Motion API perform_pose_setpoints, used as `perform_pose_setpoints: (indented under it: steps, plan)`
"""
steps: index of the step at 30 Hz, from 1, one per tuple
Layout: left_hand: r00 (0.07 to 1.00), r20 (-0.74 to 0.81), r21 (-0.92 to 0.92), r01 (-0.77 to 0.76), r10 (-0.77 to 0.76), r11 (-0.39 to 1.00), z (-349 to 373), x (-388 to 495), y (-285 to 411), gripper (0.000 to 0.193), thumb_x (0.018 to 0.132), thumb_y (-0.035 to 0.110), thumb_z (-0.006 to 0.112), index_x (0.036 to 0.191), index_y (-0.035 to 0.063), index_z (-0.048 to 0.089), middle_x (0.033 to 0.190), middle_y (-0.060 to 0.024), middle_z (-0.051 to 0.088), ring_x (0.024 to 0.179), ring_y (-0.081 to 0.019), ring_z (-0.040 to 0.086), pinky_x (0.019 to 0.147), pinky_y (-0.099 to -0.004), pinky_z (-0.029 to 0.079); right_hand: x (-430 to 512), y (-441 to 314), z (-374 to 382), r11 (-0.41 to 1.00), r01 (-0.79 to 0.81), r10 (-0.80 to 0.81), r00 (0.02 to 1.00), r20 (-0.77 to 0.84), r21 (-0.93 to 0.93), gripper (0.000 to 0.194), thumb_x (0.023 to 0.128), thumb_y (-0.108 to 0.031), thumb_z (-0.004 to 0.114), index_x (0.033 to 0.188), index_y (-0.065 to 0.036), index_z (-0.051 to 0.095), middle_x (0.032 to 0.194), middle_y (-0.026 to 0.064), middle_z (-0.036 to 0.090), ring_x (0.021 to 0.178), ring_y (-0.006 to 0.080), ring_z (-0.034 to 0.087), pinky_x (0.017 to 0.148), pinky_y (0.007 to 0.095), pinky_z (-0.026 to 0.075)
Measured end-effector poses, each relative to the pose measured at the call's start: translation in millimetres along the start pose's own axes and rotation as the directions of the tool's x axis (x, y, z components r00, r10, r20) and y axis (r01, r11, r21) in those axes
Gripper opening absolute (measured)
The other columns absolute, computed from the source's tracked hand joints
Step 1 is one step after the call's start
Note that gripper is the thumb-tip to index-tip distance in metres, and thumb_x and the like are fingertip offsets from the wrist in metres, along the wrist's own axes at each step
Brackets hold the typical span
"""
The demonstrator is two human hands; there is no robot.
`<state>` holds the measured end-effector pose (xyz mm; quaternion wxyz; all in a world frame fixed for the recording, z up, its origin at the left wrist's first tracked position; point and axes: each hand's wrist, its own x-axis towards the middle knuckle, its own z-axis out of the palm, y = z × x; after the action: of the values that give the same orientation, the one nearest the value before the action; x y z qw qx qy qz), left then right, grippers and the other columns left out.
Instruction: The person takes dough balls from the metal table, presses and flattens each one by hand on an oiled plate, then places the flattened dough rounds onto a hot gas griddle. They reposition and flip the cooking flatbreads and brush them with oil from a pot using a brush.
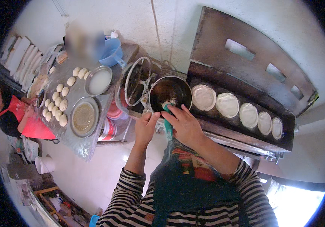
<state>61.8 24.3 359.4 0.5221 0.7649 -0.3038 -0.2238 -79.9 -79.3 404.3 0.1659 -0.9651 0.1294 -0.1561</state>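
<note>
A deep round metal pot (170,90), dark inside with brown patches, stands in front of me beside the long griddle. My left hand (146,124) is closed at the near left of its rim, apparently on a handle mostly hidden by the fingers. At the near rim, my right hand (183,123) holds a limp-looking green item (168,124), perhaps a cloth. Its upper end reaches into the pot, where pale residue shows. Immediately right of the pot, a pale flat dough round (204,97) leads a row of several on the dark griddle plate (286,136).
A hinged metal cover (213,37) stands raised behind the griddle. Left, a work table (83,147) bears dough balls (57,101), a basin of whitish liquid (99,81), a metal plate (84,117) and a blue plastic basin (111,52). A person in a red apron (36,129) works at its far side.
</note>
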Motion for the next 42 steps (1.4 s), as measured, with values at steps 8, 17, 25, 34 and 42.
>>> perform_pose_setpoints:
  steps: [8, 17, 25, 34, 42]
  plan:
    - [0.994, 0.051, -0.281, 0.111, -0.101, 0.953, 49, 21, 4, 0.041, 0.089, 0.034, 0.058, 0.060, 0.0085, 0.045, 0.060, 0.0082, 0.036, 0.058, -0.0042, 0.032, 0.050, -0.0237, 0.026, -23, 73, -38, 0.726, -0.154, 0.448, 0.845, -0.291, 0.670, 0.022, 0.084, -0.003, 0.061, 0.106, -0.001, 0.061, 0.102, 0.0081, 0.063, 0.092, 0.0167, 0.060, 0.082, 0.0291, 0.048]
    - [0.972, -0.166, -0.381, 0.090, -0.164, 0.920, 74, 68, 19, 0.039, 0.091, 0.036, 0.054, 0.061, 0.0125, 0.045, 0.060, 0.0074, 0.036, 0.057, -0.0057, 0.030, 0.052, -0.0239, 0.024, -56, 181, -32, -0.016, -0.029, 0.821, 0.570, 0.029, 0.999, 0.031, 0.090, -0.024, 0.056, 0.112, -0.001, 0.055, 0.104, 0.0160, 0.063, 0.095, 0.0278, 0.063, 0.084, 0.0363, 0.049]
    - [0.831, -0.423, -0.507, 0.112, -0.361, 0.854, 82, 48, -22, 0.027, 0.092, 0.037, 0.052, 0.072, 0.0186, 0.050, 0.065, 0.0090, 0.039, 0.057, -0.0039, 0.035, 0.049, -0.0211, 0.026, -186, 302, -23, 0.117, -0.048, 0.819, 0.569, -0.069, 0.992, 0.033, 0.083, -0.021, 0.067, 0.110, -0.005, 0.058, 0.100, 0.0085, 0.063, 0.087, 0.0220, 0.064, 0.079, 0.0334, 0.052]
    - [0.842, -0.422, -0.591, 0.025, -0.336, 0.806, 52, 21, -43, 0.037, 0.091, 0.037, 0.053, 0.061, 0.0192, 0.042, 0.051, 0.0085, 0.034, 0.041, -0.0011, 0.027, 0.035, -0.0184, 0.022, -470, 421, -193, 0.196, -0.583, 0.969, -0.008, -0.247, 0.789, 0.024, 0.084, -0.019, 0.066, 0.103, -0.005, 0.062, 0.090, 0.0056, 0.064, 0.077, 0.0149, 0.063, 0.067, 0.0265, 0.051]
    - [0.863, -0.436, -0.554, -0.035, -0.254, 0.832, 60, 34, -40, 0.037, 0.092, 0.036, 0.053, 0.062, 0.0184, 0.040, 0.051, 0.0088, 0.026, 0.040, -0.0010, 0.020, 0.035, -0.0188, 0.014, -465, 372, -214, 0.184, -0.951, 0.807, 0.002, -0.591, 0.248, 0.019, 0.081, -0.020, 0.067, 0.099, -0.014, 0.067, 0.085, 0.0060, 0.066, 0.078, 0.0161, 0.063, 0.071, 0.0320, 0.049]
